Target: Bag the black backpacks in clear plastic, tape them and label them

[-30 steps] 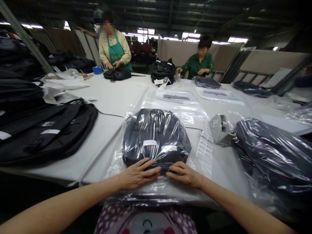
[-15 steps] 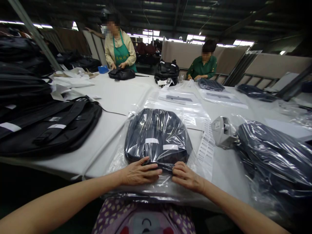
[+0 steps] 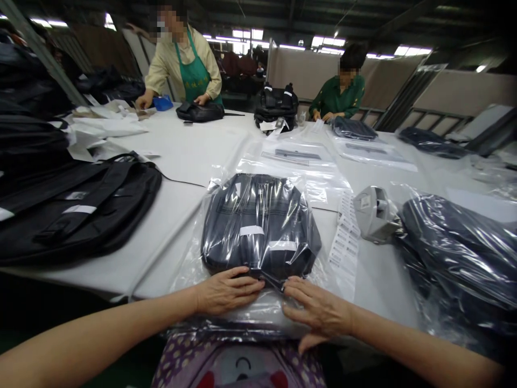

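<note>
A dark backpack [image 3: 258, 215] lies inside a clear plastic bag [image 3: 189, 269] on the white table before me, white bands showing on its straps. My left hand [image 3: 230, 291] rests flat on the plastic at the backpack's near edge, its fingers stretched out to the right. Across from it, my right hand [image 3: 317, 310] touches the same edge with its fingertips. Its fingers are spread and the thumb points down toward me. The bag's loose near end hangs at the table edge by my apron [image 3: 242, 364].
To the right stand a grey label dispenser [image 3: 374, 215], a strip of printed labels [image 3: 345, 248] and several bagged backpacks [image 3: 460, 242]. Black backpacks [image 3: 81, 210] are piled at left. Flat plastic bags [image 3: 294, 156] lie beyond. Two co-workers [image 3: 197, 75] handle bags across the table.
My right hand has opened from curled fingers to spread ones, its thumb now out. My left hand has stayed on the plastic. The aproned co-worker has reached one hand toward the papers.
</note>
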Demonstrator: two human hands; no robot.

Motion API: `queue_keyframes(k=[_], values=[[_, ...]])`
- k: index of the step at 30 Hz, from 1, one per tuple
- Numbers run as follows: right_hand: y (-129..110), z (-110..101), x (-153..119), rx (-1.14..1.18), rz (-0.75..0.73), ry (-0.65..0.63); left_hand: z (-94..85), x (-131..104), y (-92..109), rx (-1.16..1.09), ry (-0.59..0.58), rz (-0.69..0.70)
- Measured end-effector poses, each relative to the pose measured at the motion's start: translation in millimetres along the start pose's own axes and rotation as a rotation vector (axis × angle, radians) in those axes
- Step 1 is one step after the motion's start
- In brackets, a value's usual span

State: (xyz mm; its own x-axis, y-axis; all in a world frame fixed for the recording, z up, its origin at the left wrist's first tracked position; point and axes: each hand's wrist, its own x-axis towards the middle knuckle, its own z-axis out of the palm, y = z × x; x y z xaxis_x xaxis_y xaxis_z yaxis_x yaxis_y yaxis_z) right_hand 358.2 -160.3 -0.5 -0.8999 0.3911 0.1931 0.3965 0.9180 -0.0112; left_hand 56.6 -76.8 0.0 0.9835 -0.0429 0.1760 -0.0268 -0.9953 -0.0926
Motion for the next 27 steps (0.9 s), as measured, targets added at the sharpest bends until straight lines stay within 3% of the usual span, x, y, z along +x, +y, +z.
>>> queue_keyframes(k=[3,8,11,15,21,27], values=[[-6,5,-5,-0.001,0.020,-0.041,-2.0,-1,1,0.029,0.007,0.011],[-13,10,-7,-0.034,0.074,0.039,-1.6,-3,8,0.053,0.152,-0.032],[-11,5,-5,-0.023,0.064,0.071,-3.8,0,11,0.065,0.093,-0.099],[-6,3,-2,0.069,0.102,0.137,-10.7,5,12,0.033,-0.002,-0.087],[-5,11,4,0.116,0.151,0.366,-30.7,10,15,-0.143,-0.122,-0.166],[-3,18,8,0.107,0.195,0.516,-59.1,26,28,-0.499,-0.078,-0.442]])
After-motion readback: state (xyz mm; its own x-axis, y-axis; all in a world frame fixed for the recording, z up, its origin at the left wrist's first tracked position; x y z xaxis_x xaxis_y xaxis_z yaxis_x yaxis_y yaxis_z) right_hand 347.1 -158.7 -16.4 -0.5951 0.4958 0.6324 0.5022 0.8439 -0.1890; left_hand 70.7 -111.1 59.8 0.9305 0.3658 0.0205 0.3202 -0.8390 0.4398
